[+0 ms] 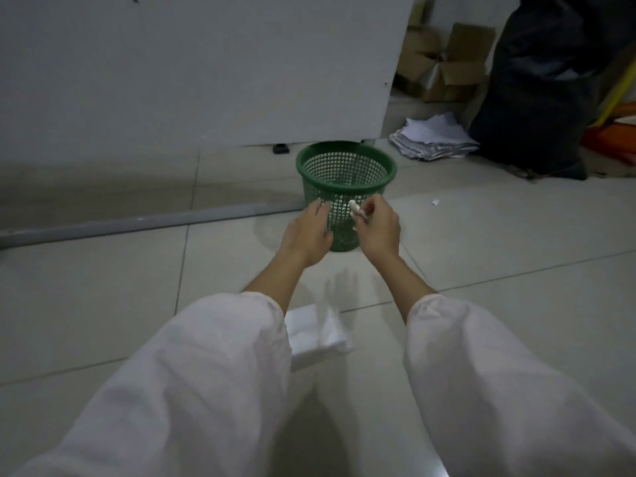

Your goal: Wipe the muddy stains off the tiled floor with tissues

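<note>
Right hand [378, 228] has its fingertips pinching one small balled-up tissue [354, 210] right by the near rim of the green mesh plastic basket [346, 166]. Left hand [308, 232] is relaxed, fingers straight against the basket's side. One white tissue pack [315, 333] sits on the glossy tiled floor [103, 287] between the two sleeves. One grey pipe [137, 222] lies left, one paper scrap [435, 202] right, cardboard boxes [444, 63] and a paper pile [433, 139] behind.

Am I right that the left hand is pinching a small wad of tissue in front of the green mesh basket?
Not quite: the head view shows the right hand pinching the small wad of tissue, not the left. The left hand holds nothing, its fingers extended by the green mesh basket. The rest stands.
</note>
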